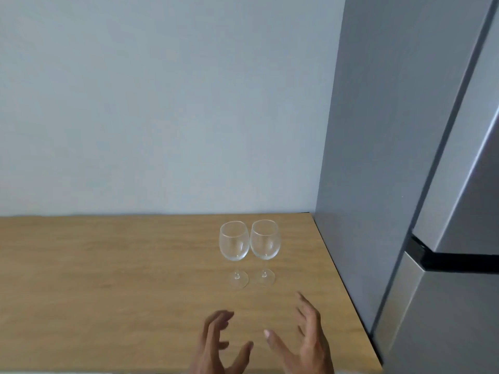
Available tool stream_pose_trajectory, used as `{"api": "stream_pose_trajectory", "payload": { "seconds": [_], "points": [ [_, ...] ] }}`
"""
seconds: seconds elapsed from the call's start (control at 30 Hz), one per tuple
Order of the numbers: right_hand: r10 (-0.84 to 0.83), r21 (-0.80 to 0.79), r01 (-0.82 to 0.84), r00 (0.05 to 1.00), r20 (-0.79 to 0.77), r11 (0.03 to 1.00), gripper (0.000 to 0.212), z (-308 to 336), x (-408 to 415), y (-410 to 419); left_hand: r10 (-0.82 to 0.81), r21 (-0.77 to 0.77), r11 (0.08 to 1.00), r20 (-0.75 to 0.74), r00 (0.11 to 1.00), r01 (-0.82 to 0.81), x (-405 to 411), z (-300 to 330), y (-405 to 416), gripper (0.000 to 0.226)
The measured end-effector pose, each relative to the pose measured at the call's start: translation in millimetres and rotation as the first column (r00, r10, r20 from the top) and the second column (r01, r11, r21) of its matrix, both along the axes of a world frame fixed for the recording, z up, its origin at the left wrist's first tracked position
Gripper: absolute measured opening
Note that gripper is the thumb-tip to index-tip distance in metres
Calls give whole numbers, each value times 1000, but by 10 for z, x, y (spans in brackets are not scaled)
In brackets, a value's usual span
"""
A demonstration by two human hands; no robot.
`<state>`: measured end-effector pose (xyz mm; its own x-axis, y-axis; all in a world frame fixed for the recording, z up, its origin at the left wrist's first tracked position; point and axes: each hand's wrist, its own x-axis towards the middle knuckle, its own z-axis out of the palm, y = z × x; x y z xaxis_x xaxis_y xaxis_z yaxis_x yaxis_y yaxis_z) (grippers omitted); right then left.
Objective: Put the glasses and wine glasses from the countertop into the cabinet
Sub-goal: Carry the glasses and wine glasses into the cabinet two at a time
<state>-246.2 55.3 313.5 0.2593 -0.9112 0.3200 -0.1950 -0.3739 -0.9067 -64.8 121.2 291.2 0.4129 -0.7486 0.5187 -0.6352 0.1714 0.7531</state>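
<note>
Two clear, empty wine glasses stand upright side by side on the wooden countertop (108, 265), near its right end. The left wine glass (234, 242) and the right wine glass (264, 240) almost touch at their bowls. My left hand (218, 346) hovers over the counter in front of the left glass, fingers spread, holding nothing. Beside it my right hand (305, 338) is also open with fingers apart, in front of the right glass. Both hands are a short way from the glass bases, touching neither. No cabinet is in view.
A tall grey fridge (405, 157) stands against the counter's right end, close to the right glass. A plain pale wall (162, 103) runs behind the counter. The countertop stretches away to the left of the glasses.
</note>
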Motion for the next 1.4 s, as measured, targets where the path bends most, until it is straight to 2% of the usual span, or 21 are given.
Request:
{"api": "stream_pose_trajectory", "payload": {
  "seconds": [0.03, 0.1, 0.27, 0.4, 0.53, 0.67, 0.83, 1.0, 1.27, 1.4],
  "points": [
    [-9, -18, 9, 1000, 27, 1000, 88, 241, 110, -214, -11, -54, 999, -14, 1000, 11, 35, 105, -70, 63],
    [-20, -78, 17, 999, -35, 997, 89, 565, 259, -497, 16, -33, 999, 39, 999, -15, 217, 421, -372, 66],
    [-55, -156, 37, 992, -111, 987, 82, 739, 628, -1233, 59, -56, 997, 82, 995, -54, 702, 650, -1098, 78],
    [-60, -99, 45, 986, -155, 994, 87, 577, 891, -1592, 17, -38, 999, 17, 1000, -16, 998, 496, -1502, 89],
    [-53, -61, 43, 985, -164, 997, 93, 351, 1085, -1744, -83, -47, 996, -36, 996, 81, 1124, 262, -1727, 90],
    [-129, -77, 118, 977, -169, 990, 91, 226, 1173, -1836, -82, -36, 996, -105, 991, 79, 1140, 102, -1819, 91],
    [-176, -122, 156, 970, -170, 980, 85, 281, 1163, -1810, -87, -29, 996, -150, 985, 83, 1146, 117, -1767, 87],
    [-203, -136, 186, 972, -121, 973, 84, 528, 977, -1633, -95, -44, 995, -177, 980, 89, 1068, 409, -1521, 87],
    [-117, -239, 104, 992, -43, 965, 83, 1145, 450, -945, -89, -126, 990, -164, 983, 68, 536, 1064, -716, 89],
    [-58, -297, 35, 996, -68, 954, 82, 1242, 62, -356, -68, -120, 992, -183, 981, 46, 134, 1153, -73, 88]
  ]
}}
